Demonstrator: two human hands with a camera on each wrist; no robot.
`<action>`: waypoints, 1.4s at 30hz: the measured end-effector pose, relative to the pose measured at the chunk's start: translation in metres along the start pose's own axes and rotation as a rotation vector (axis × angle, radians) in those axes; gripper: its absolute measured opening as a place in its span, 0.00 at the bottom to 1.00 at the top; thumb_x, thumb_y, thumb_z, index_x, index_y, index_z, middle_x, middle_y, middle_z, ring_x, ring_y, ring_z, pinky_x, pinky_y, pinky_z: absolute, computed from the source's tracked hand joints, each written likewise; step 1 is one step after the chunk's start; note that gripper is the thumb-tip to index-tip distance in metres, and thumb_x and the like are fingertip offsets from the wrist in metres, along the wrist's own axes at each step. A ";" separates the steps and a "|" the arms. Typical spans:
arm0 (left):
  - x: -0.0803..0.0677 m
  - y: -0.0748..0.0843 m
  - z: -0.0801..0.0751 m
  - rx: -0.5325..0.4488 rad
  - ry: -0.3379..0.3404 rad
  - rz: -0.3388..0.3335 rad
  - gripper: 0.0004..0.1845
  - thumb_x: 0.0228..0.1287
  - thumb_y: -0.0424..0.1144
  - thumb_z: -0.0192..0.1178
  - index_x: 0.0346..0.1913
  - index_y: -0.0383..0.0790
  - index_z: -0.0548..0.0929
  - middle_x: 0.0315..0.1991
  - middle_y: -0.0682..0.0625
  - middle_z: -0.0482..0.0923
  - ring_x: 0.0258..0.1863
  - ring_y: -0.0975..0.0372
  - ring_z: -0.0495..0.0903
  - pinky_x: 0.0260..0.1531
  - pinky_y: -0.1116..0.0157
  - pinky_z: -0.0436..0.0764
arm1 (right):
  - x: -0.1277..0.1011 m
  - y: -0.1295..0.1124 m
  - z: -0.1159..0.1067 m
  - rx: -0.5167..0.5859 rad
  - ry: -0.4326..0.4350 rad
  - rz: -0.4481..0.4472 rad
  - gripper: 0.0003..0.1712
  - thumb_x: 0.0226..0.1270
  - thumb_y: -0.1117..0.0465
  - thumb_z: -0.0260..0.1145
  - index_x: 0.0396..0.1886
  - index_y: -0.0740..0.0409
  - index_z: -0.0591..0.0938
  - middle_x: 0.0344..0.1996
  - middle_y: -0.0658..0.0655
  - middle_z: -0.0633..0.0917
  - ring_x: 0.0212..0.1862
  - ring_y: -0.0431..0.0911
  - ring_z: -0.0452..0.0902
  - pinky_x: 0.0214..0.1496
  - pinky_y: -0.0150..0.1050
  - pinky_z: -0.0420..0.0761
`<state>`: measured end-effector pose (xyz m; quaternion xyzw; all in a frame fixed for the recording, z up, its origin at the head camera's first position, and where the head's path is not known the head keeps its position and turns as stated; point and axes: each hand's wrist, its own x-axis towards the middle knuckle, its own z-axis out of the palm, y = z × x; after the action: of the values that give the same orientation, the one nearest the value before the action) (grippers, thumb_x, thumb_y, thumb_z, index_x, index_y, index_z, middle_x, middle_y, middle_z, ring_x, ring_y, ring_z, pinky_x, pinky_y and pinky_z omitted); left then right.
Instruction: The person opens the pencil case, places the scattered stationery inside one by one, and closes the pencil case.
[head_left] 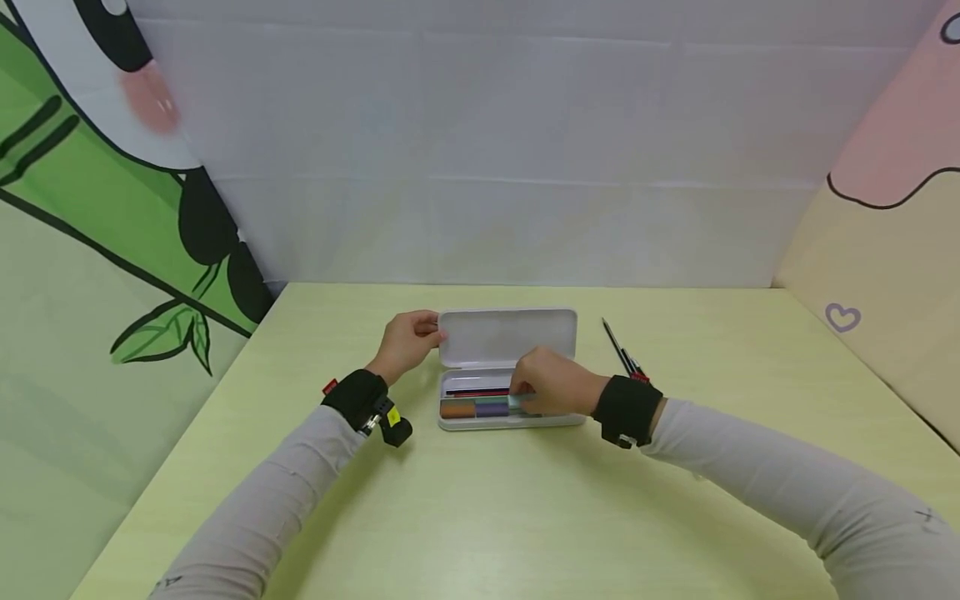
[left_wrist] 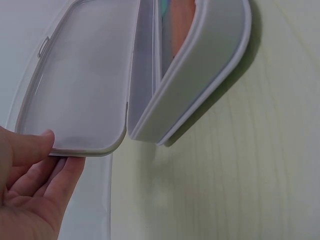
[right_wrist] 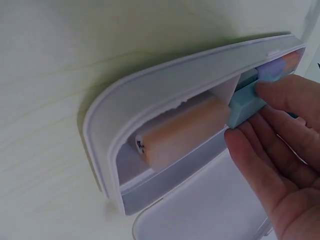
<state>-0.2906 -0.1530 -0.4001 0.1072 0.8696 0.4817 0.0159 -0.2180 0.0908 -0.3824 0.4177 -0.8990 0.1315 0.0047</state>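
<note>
Head view, pencil case: the white pencil case [head_left: 512,423] stands open at mid-frame on the counter [head_left: 480,508], its lid [head_left: 507,337] upright behind; a hard tug on that lid could tip or slide the whole case.
Head view, right hand: the right hand [head_left: 557,382] covers the case's right part, so a snag beneath it could go unnoticed from here.
Head view, loose pens: the dark pens [head_left: 626,350], right of centre, lie near the right wrist band [head_left: 628,408]; a careless outward sweep might scatter them.
Left wrist view, lid corner: at lower left, the left hand [left_wrist: 37,182] pinches the lid, grip closed to the lid's thickness; should that pinch slacken, the lid could fall onto the other hand.
Right wrist view, light-blue block: right of centre, thumb and fingertips pinch the light-blue block [right_wrist: 245,106], grip narrowed to its width; an off-centre hold could let it twist or slip.
Right wrist view, peach block: the peach block [right_wrist: 187,131], mid-frame in the end compartment, sits close by; a sideways knock could shift it. Whether the two blocks touch, I cannot tell.
</note>
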 end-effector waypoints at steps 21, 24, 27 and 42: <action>0.002 0.000 0.001 0.019 -0.002 -0.008 0.18 0.66 0.31 0.59 0.58 0.29 0.77 0.50 0.32 0.82 0.49 0.47 0.84 0.49 0.58 0.85 | -0.001 0.002 0.004 0.014 -0.002 0.008 0.07 0.50 0.72 0.70 0.31 0.64 0.88 0.29 0.56 0.89 0.32 0.43 0.83 0.36 0.31 0.83; 0.001 0.000 0.001 0.022 0.000 -0.003 0.18 0.66 0.31 0.59 0.58 0.29 0.77 0.50 0.32 0.82 0.49 0.47 0.84 0.50 0.58 0.85 | -0.001 0.003 0.003 0.028 -0.001 0.003 0.08 0.50 0.72 0.70 0.32 0.64 0.88 0.29 0.56 0.89 0.32 0.43 0.84 0.36 0.31 0.82; 0.002 0.000 0.001 0.018 -0.003 -0.007 0.18 0.66 0.31 0.59 0.58 0.29 0.77 0.50 0.33 0.82 0.49 0.47 0.84 0.50 0.58 0.85 | -0.004 0.007 0.003 0.051 -0.008 0.010 0.08 0.50 0.72 0.70 0.32 0.64 0.88 0.29 0.56 0.89 0.32 0.42 0.83 0.35 0.29 0.81; 0.002 -0.001 0.001 0.009 -0.002 0.000 0.17 0.66 0.31 0.59 0.57 0.31 0.78 0.50 0.34 0.82 0.49 0.48 0.84 0.49 0.59 0.85 | -0.062 0.033 -0.012 0.068 0.084 0.138 0.03 0.54 0.64 0.73 0.28 0.59 0.88 0.21 0.49 0.83 0.25 0.38 0.70 0.29 0.27 0.71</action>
<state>-0.2926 -0.1526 -0.4016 0.1076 0.8718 0.4776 0.0164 -0.2038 0.1608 -0.3855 0.3485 -0.9197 0.1796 0.0192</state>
